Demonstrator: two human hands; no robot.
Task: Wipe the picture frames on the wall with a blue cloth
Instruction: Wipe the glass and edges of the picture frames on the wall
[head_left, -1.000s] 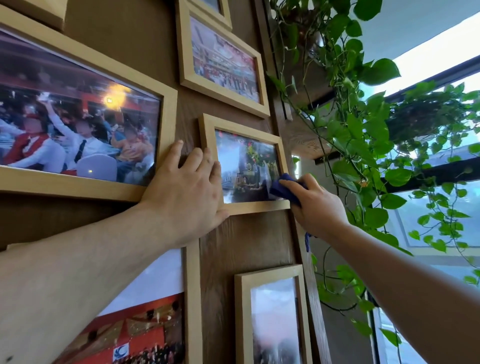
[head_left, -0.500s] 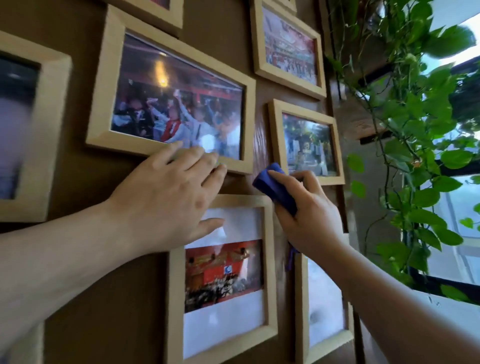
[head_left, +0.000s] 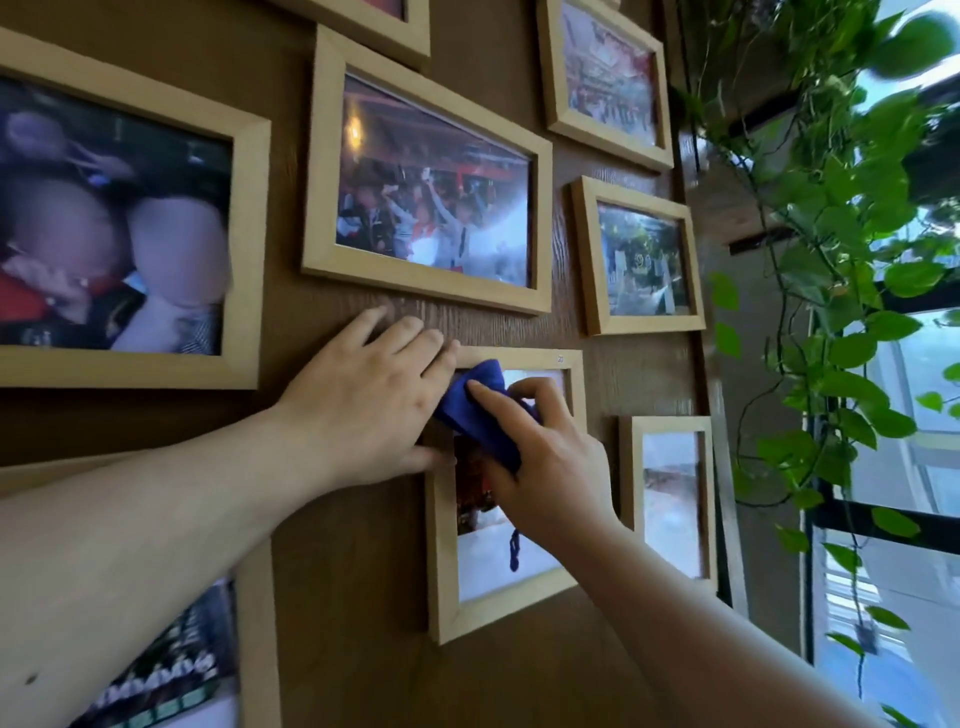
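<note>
Your right hand (head_left: 550, 462) grips the blue cloth (head_left: 480, 405) against the glass at the upright frame (head_left: 441, 545)'s top-left corner. Left hand (head_left: 363, 400) lies open, flat on the wall beside it. Frame's long axis runs downward: wipe down.

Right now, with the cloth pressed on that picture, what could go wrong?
1. The right hand pushes the blue cloth against the frame; it might tilt or come off the wall, though the left hand steadies its corner.
2. The cloth's dangling cord could snag.
</note>
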